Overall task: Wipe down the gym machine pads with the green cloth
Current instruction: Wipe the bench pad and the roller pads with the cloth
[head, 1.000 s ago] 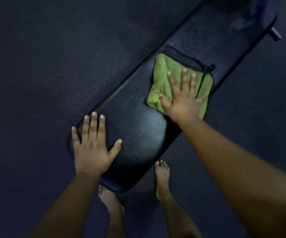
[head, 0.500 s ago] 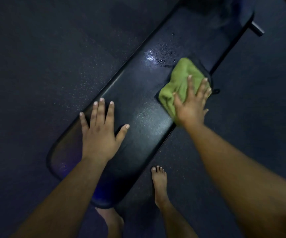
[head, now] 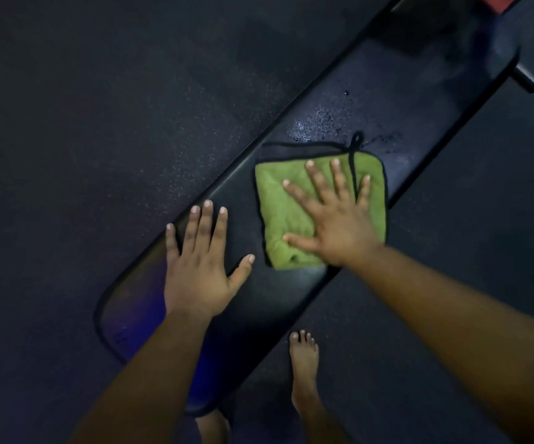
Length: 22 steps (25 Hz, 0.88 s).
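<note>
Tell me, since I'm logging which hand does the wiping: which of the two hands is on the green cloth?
The right hand, spread flat on the green cloth. The left hand presses the bare black bench pad beside it, off the cloth.

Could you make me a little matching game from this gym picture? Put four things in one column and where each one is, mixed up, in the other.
Things:
1. green cloth
2. left hand
3. right hand
4. bare foot

Places:
A. flat on the bare bench pad
B. on the dark floor beside the bench
C. pressed on top of the cloth
D. spread on the pad under a palm

Pairs: 1-D, 2-A, 3-C, 4-B
</note>
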Tool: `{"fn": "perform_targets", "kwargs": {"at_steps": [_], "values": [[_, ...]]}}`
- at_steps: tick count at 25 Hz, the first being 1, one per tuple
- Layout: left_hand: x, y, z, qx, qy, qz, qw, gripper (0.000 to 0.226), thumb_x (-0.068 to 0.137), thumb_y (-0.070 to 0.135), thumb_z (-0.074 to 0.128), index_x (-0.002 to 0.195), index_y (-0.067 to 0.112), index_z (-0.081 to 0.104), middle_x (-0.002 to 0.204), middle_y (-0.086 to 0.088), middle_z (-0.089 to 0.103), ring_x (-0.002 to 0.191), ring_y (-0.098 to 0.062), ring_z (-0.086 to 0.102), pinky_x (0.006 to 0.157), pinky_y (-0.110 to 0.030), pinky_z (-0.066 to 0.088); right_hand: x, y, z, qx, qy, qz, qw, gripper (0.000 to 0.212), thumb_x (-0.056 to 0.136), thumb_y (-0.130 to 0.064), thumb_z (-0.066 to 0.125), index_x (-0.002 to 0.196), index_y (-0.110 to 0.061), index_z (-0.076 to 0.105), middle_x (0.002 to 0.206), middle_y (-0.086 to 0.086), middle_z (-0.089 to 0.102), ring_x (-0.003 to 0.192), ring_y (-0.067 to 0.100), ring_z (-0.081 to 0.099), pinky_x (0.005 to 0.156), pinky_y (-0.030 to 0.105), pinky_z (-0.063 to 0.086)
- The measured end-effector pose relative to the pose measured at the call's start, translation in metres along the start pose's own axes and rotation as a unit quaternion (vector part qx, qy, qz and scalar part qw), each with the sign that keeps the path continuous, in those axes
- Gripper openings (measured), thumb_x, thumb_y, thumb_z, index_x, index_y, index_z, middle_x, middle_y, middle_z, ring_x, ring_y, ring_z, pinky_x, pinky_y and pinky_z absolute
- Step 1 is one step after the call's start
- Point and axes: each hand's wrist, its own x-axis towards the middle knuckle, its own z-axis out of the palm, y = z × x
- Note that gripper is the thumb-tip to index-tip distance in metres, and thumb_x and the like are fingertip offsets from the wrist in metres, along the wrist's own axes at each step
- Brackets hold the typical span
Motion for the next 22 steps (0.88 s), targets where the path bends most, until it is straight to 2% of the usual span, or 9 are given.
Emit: {"fn": "perform_targets", "kwargs": {"at_steps": [3, 6, 11, 14, 15, 16, 19, 21, 22], "values": [[0.001, 0.000, -0.001, 0.005, -0.006, 0.001, 1.000, 0.088, 0.095, 0.072, 0.028, 0.163, 0.019, 0.009, 0.171, -0.005, -0.001, 0.157, -0.023, -0.002, 0.124, -0.060, 0.003, 0.049, 0.033, -0.024, 0.021, 0.013, 0.046, 0.999, 0.098, 0.071, -0.101, 0.016, 0.153, -0.055, -0.010, 0.168, -0.005, -0.019, 0.152, 0.034, -0.023, 0.109, 0.081, -0.002], [0.001, -0.001, -0.002, 0.013, -0.010, -0.001, 1.000, 0.090, 0.094, 0.074, 0.026, 0.163, 0.019, 0.008, 0.171, -0.005, -0.001, 0.158, -0.023, -0.002, 0.124, -0.061, 0.005, 0.046, 0.008, -0.022, 0.039, 0.024, 0.110, 0.993, 0.103, 0.069, -0.102, 0.017, 0.155, -0.051, -0.009, 0.168, -0.003, -0.020, 0.151, 0.037, -0.022, 0.106, 0.083, -0.003], [0.002, -0.001, -0.002, 0.020, -0.014, -0.005, 1.000, 0.095, 0.093, 0.075, 0.029, 0.163, 0.014, 0.007, 0.171, -0.005, -0.002, 0.157, -0.021, -0.003, 0.124, -0.060, 0.005, 0.014, -0.037, -0.015, -0.037, -0.030, -0.023, 0.999, 0.093, 0.080, -0.094, 0.013, 0.156, -0.047, -0.013, 0.167, -0.001, -0.023, 0.149, 0.043, -0.024, 0.103, 0.085, -0.002], [0.002, -0.002, -0.001, 0.025, -0.012, -0.006, 1.000, 0.095, 0.094, 0.074, 0.030, 0.162, 0.012, 0.009, 0.171, -0.006, 0.000, 0.158, -0.021, -0.001, 0.124, -0.059, 0.004, 0.064, -0.013, -0.039, -0.089, -0.037, -0.120, 0.988, 0.089, 0.080, -0.093, 0.016, 0.154, -0.053, -0.011, 0.167, -0.005, -0.020, 0.151, 0.039, -0.023, 0.103, 0.085, 0.000], [0.003, -0.002, -0.001, 0.029, -0.013, -0.004, 0.999, 0.094, 0.094, 0.074, 0.030, 0.162, 0.013, 0.010, 0.171, -0.006, 0.000, 0.158, -0.022, 0.000, 0.124, -0.060, 0.004, 0.089, 0.000, -0.050, -0.093, -0.035, -0.122, 0.988, 0.087, 0.080, -0.092, 0.018, 0.154, -0.054, -0.007, 0.168, -0.006, -0.016, 0.152, 0.037, -0.021, 0.104, 0.085, 0.001], [0.004, -0.002, -0.002, 0.031, -0.013, -0.001, 0.999, 0.094, 0.094, 0.074, 0.029, 0.162, 0.013, 0.010, 0.171, -0.006, 0.001, 0.158, -0.022, 0.001, 0.124, -0.060, 0.004, 0.112, 0.014, -0.059, -0.083, -0.035, -0.096, 0.991, 0.087, 0.080, -0.090, 0.020, 0.155, -0.053, 0.000, 0.169, -0.006, -0.011, 0.153, 0.034, -0.018, 0.105, 0.085, 0.002], [0.004, -0.002, -0.002, 0.026, -0.017, 0.000, 1.000, 0.094, 0.094, 0.074, 0.030, 0.162, 0.012, 0.011, 0.171, -0.007, 0.004, 0.157, -0.024, 0.003, 0.123, -0.061, 0.005, 0.151, 0.023, -0.067, 0.018, 0.012, 0.063, 0.998, 0.081, 0.081, -0.085, 0.025, 0.153, -0.048, 0.025, 0.170, -0.003, 0.005, 0.155, 0.033, -0.011, 0.104, 0.086, 0.000], [0.005, -0.001, -0.002, 0.022, -0.016, 0.002, 1.000, 0.094, 0.094, 0.073, 0.031, 0.162, 0.011, 0.012, 0.171, -0.008, 0.005, 0.157, -0.024, 0.004, 0.123, -0.063, 0.006, 0.136, -0.010, -0.053, 0.006, 0.034, 0.077, 0.996, 0.079, 0.083, -0.082, 0.022, 0.153, -0.045, 0.030, 0.169, -0.001, 0.009, 0.154, 0.037, -0.009, 0.102, 0.086, 0.000], [0.005, -0.001, -0.002, 0.020, -0.019, 0.003, 1.000, 0.094, 0.094, 0.073, 0.032, 0.162, 0.010, 0.014, 0.170, -0.009, 0.005, 0.157, -0.025, 0.005, 0.122, -0.063, 0.007, 0.118, -0.031, -0.044, -0.014, 0.027, 0.036, 0.999, 0.078, 0.084, -0.081, 0.020, 0.154, -0.045, 0.027, 0.169, -0.001, 0.008, 0.154, 0.038, -0.009, 0.102, 0.086, 0.001]]}}
